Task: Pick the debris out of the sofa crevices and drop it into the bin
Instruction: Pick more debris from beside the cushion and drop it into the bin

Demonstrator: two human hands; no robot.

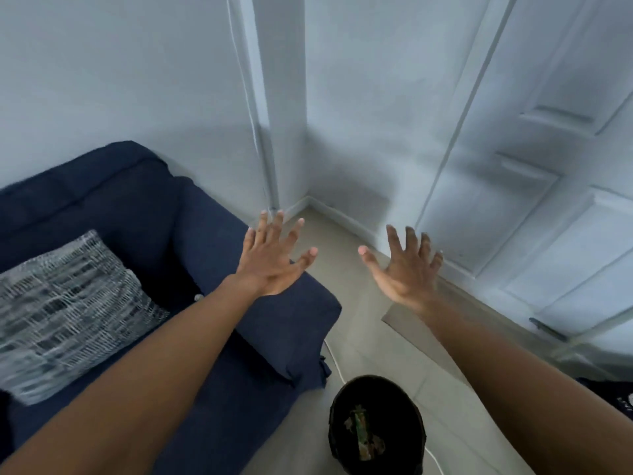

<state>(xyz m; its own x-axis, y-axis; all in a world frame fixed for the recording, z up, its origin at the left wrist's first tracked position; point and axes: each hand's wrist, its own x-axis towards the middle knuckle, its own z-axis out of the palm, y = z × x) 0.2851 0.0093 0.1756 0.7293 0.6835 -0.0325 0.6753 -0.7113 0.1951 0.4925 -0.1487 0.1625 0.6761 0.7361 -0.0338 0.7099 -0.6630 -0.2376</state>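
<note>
Both hands, left hand (270, 258) and right hand (406, 269), hang spread and empty; the sofa (205, 234) lies leftward, nearest the left, the bin (337, 419) below.

— Where does the view look from?

— From the person's head, high up, facing forward and down towards a room corner where pale blue-grey walls (346, 108) meet the beige tiled floor (363, 323).

— How near is it?

— Near enough that both bare forearms stretch out from the bottom edge, with the hands mid-frame: the left hand (270, 258) and the right hand (404, 265).

— What fills the sides?

— The dark navy fabric sofa (191, 241) at the left, a white panelled door (548, 207) at the right, and the round black bin (376, 426) almost straight below. The wide lens bends the straight edges.

— Any second view?

— No, only this one.
</note>
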